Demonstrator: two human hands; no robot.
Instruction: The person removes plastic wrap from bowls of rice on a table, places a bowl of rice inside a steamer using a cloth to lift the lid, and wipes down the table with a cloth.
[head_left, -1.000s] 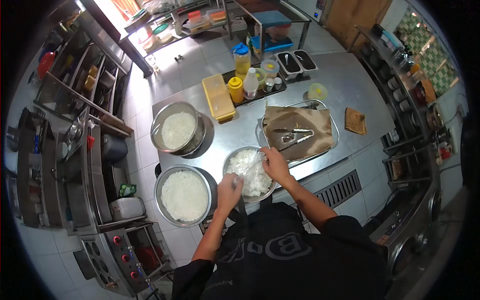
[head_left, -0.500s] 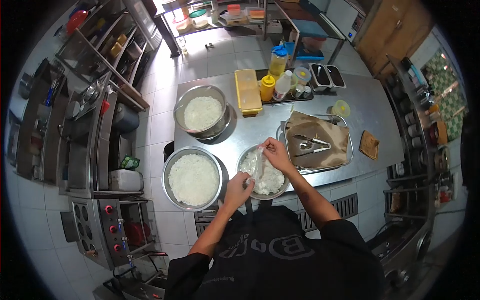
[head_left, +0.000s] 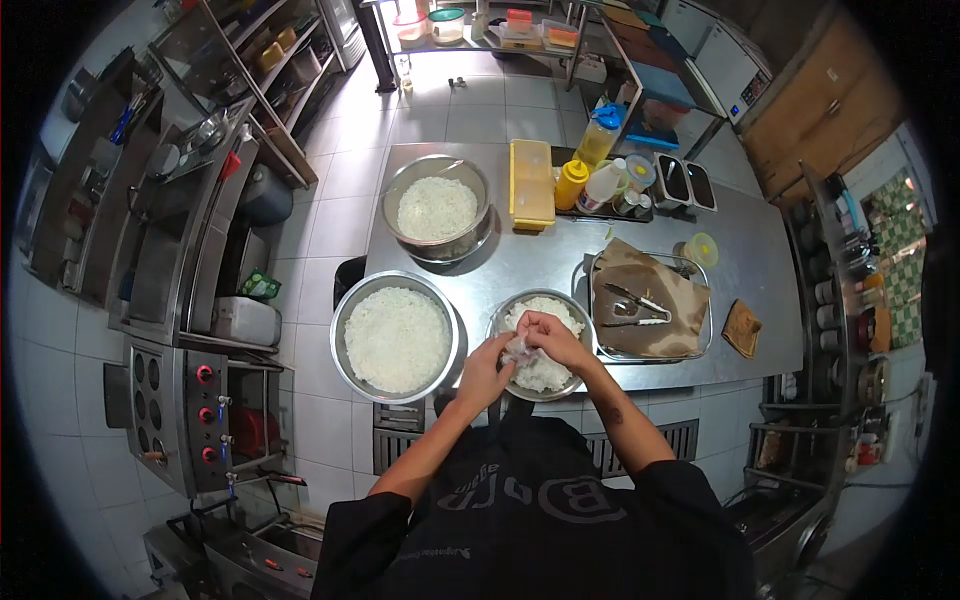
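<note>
A: How far along are things at the small steel bowl [head_left: 496, 318]?

B: White rice [head_left: 545, 375] is already filling the bowl. Above its middle, a left hand [head_left: 487, 370] and a right hand [head_left: 553, 338] are holding crumpled clear plastic [head_left: 519, 350], which is looking bunched rather than spread and is not yet lying set down.

A: And the fingers?

B: On both hands they are bending inward, pinching the plastic close together. Whether it is touching the rice, I cannot tell.

A: What is surrounding the bowl?

B: A larger steel bowl [head_left: 338, 335], also holding rice, is standing just to its left; a deep steel pot [head_left: 445, 249] of rice is standing beyond it, leftward. Near its right side, tongs [head_left: 650, 310] are lying on brown paper [head_left: 675, 332] lining a tray [head_left: 711, 330]. A brown cloth [head_left: 742, 328] is resting farther right. A yellow box [head_left: 532, 185] is sitting behind the bowl.

A: Is anything standing in the way?

B: The hands are hiding some rice, and the larger bowl and tray are flanking the small bowl, probably limiting sideways room.
</note>
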